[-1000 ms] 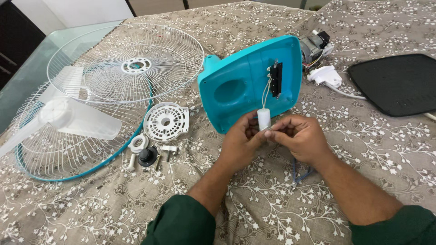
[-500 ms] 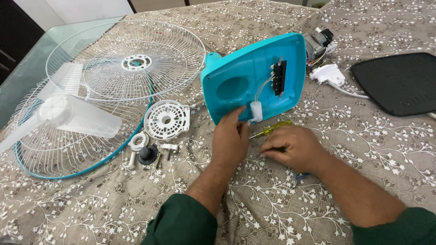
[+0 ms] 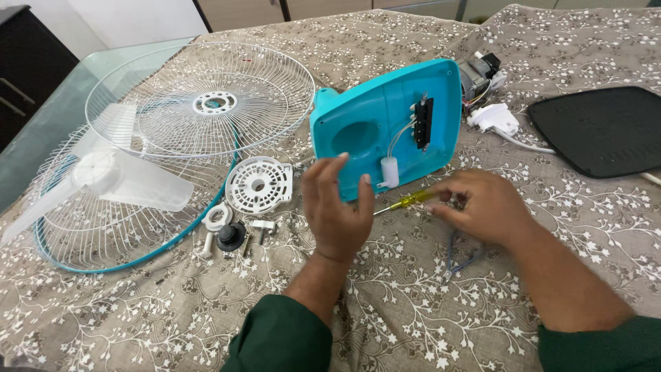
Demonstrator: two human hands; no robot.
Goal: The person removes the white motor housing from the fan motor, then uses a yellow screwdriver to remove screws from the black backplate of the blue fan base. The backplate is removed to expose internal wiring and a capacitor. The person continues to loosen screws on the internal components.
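A turquoise fan housing [image 3: 372, 124] lies on the patterned cloth, with a black switch block [image 3: 421, 122] and a white capacitor [image 3: 390, 171] hanging by thin wires against it. My left hand [image 3: 335, 207] hovers in front of the housing, fingers spread, holding nothing, just left of the capacitor. My right hand [image 3: 482, 205] pinches the handle end of a yellow screwdriver [image 3: 406, 201] whose tip points left toward the housing's lower edge.
White wire fan guards [image 3: 206, 103] and a translucent blade [image 3: 117, 179] lie at the left. A round white grille plate [image 3: 256, 184], a black knob [image 3: 231, 236] and small white parts sit nearby. Motor [image 3: 478, 72], white plug [image 3: 494, 117], black tray [image 3: 606, 127] at right; blue pliers [image 3: 458, 258] beneath my wrist.
My left hand let go of the capacitor, which now hangs on the housing, and lifted open. My right hand picked up the yellow screwdriver from the cloth.
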